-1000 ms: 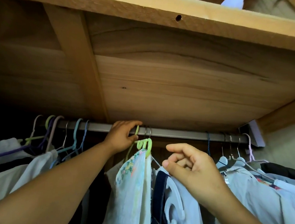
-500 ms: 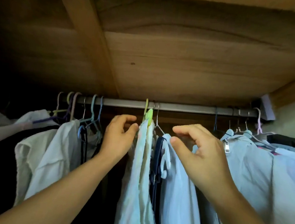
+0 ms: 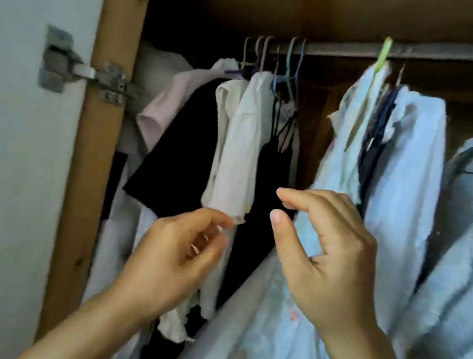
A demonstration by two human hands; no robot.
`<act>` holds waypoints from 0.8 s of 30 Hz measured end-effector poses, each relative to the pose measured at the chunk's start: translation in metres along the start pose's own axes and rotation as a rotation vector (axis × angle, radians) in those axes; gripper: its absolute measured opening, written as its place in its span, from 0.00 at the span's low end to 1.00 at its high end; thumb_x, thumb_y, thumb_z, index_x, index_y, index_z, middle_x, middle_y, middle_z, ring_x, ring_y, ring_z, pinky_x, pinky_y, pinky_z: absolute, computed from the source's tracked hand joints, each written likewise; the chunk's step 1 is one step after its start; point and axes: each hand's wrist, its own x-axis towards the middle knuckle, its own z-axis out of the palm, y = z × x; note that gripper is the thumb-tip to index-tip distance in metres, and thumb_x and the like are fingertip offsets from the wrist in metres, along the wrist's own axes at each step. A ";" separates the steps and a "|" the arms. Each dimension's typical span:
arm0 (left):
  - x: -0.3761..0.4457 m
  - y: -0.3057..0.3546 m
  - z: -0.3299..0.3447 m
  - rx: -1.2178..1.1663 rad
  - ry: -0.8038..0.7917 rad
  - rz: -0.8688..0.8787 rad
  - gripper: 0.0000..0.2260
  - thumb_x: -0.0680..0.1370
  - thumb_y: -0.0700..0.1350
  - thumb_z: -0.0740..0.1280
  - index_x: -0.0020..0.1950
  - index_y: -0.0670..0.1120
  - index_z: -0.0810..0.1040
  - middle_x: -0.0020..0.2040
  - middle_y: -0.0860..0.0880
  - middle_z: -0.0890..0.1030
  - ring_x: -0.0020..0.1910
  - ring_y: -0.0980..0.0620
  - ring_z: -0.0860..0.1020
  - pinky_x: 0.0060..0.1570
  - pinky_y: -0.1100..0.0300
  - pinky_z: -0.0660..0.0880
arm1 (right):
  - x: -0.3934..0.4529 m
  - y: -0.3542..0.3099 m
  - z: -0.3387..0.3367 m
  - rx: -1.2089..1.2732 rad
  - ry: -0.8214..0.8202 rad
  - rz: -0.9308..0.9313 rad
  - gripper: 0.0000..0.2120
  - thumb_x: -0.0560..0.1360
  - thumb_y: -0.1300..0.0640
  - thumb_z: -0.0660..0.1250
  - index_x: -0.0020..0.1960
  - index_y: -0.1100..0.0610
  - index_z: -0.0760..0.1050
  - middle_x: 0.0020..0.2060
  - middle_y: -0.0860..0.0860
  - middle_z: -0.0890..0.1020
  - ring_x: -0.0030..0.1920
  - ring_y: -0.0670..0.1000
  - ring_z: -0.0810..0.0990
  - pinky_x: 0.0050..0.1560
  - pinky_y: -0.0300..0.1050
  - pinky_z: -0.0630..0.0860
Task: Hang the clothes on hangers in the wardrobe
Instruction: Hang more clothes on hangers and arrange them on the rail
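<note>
Both hands empty, fingers loosely curled: left hand (image 3: 171, 256) just below the white shirt (image 3: 241, 139); right hand (image 3: 328, 259) nearer, over the pale blue garment (image 3: 342, 165) hanging lengthwise from the green hanger (image 3: 382, 56) on the rail (image 3: 440, 54); contact uncertain, blurred.

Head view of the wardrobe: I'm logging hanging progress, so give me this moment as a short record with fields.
rail: metal rail runs along the top, under the wooden shelf
green hanger: green hanger hooked on the rail, carrying a pale floral garment
left group: white shirt, pink garment and black garment hang left of a gap
left hand: left hand loosely curled, holds nothing, in front of the white shirt
right hand: right hand raised, fingers apart, holds nothing
door: hinge on the wooden frame
</note>
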 end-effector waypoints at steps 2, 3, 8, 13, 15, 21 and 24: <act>-0.053 -0.012 -0.026 0.183 -0.038 -0.119 0.15 0.70 0.60 0.58 0.55 0.60 0.74 0.36 0.60 0.79 0.32 0.60 0.76 0.32 0.63 0.73 | -0.030 -0.024 0.027 0.144 -0.089 0.043 0.09 0.74 0.58 0.65 0.49 0.62 0.80 0.41 0.52 0.81 0.44 0.53 0.78 0.48 0.45 0.73; -0.076 -0.014 -0.037 0.253 -0.040 -0.183 0.16 0.70 0.62 0.56 0.56 0.62 0.71 0.36 0.61 0.78 0.31 0.61 0.75 0.32 0.62 0.73 | -0.043 -0.035 0.038 0.193 -0.134 0.063 0.10 0.75 0.57 0.64 0.49 0.62 0.80 0.41 0.51 0.81 0.44 0.53 0.78 0.47 0.45 0.73; -0.205 -0.009 -0.117 0.616 -0.010 -0.492 0.16 0.70 0.60 0.54 0.57 0.63 0.68 0.38 0.63 0.78 0.37 0.60 0.77 0.34 0.61 0.75 | -0.120 -0.123 0.102 0.466 -0.397 0.135 0.11 0.74 0.55 0.64 0.50 0.60 0.80 0.40 0.48 0.80 0.43 0.49 0.77 0.50 0.44 0.74; -0.327 0.027 -0.200 0.827 0.063 -0.825 0.15 0.71 0.59 0.56 0.54 0.62 0.73 0.41 0.69 0.76 0.30 0.70 0.73 0.31 0.64 0.74 | -0.183 -0.239 0.142 0.749 -0.613 0.089 0.09 0.74 0.54 0.64 0.50 0.57 0.80 0.36 0.45 0.78 0.39 0.48 0.76 0.42 0.46 0.74; -0.372 0.053 -0.231 0.873 0.150 -0.958 0.14 0.71 0.59 0.57 0.54 0.62 0.73 0.42 0.70 0.76 0.31 0.69 0.74 0.31 0.64 0.74 | -0.198 -0.296 0.151 0.876 -0.649 0.044 0.09 0.74 0.54 0.64 0.49 0.56 0.80 0.35 0.45 0.77 0.38 0.48 0.75 0.41 0.45 0.73; -0.496 0.146 -0.318 1.075 0.336 -1.264 0.09 0.71 0.55 0.61 0.49 0.60 0.76 0.36 0.70 0.75 0.30 0.75 0.70 0.30 0.75 0.66 | -0.226 -0.475 0.158 1.220 -0.780 -0.082 0.09 0.72 0.53 0.64 0.49 0.53 0.79 0.33 0.44 0.75 0.37 0.47 0.74 0.41 0.42 0.72; -0.548 0.192 -0.355 1.145 0.443 -1.370 0.09 0.73 0.52 0.64 0.51 0.61 0.75 0.34 0.72 0.74 0.32 0.75 0.71 0.34 0.78 0.65 | -0.235 -0.559 0.153 1.358 -0.850 -0.141 0.08 0.71 0.51 0.65 0.50 0.50 0.77 0.33 0.43 0.76 0.36 0.47 0.75 0.41 0.41 0.72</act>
